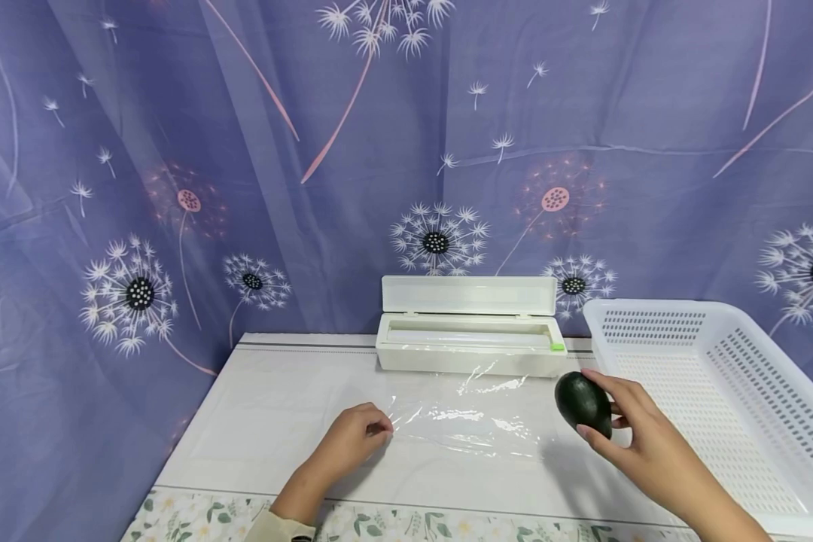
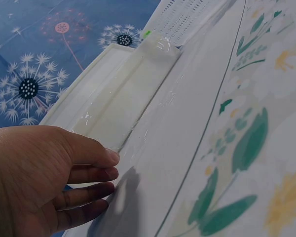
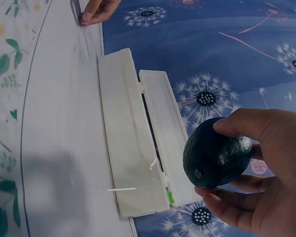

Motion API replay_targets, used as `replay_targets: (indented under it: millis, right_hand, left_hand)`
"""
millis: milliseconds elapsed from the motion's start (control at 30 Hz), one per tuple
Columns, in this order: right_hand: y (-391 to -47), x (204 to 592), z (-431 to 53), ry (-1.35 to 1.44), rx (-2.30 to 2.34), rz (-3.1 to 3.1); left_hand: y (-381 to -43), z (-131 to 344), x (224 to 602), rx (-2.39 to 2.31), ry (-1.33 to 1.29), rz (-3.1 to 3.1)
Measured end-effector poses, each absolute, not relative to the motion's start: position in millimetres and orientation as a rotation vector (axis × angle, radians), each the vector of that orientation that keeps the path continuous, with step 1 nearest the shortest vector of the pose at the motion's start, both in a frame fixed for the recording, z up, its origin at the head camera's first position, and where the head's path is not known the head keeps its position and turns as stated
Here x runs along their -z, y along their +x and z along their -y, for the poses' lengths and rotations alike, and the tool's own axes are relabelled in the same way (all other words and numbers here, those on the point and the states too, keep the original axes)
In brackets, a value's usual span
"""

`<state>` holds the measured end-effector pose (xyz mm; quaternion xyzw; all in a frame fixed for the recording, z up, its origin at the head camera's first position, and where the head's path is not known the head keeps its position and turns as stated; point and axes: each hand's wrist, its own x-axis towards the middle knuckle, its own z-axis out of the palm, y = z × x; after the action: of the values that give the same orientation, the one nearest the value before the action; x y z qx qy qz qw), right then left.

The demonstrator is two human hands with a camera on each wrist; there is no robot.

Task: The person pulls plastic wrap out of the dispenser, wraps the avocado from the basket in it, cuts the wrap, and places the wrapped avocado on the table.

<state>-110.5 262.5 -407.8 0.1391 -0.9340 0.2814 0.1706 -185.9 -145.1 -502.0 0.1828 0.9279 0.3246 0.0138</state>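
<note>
My right hand (image 1: 653, 440) holds a dark green avocado (image 1: 581, 403) between thumb and fingers, raised over the right part of the table. In the right wrist view the avocado (image 3: 214, 155) shows its stem end. Thumb and forefinger of my left hand (image 1: 354, 443) pinch the left edge of a sheet of clear plastic wrap (image 1: 474, 415). The wrap stretches forward to a white dispenser box (image 1: 470, 363), whose lid (image 1: 469, 295) stands up and whose roll (image 1: 467, 339) lies inside. A green slider (image 1: 557, 347) sits at the box's right end.
A white perforated basket (image 1: 701, 361) stands at the right edge of the table, beside the box. Behind everything hangs a blue dandelion-print curtain (image 1: 352, 248). The white tablecloth (image 1: 264, 406) has a floral border (image 1: 406, 521) along the front.
</note>
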Motion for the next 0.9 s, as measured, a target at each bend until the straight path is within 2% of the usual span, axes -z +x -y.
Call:
replay_targets:
  millis: [900]
  right_hand:
    - [-132.1,436.3,-229.8,0.567,-0.712,2.687]
  left_hand:
    - [-188.1,147.7,505.0,-1.017,0.600,-2.900]
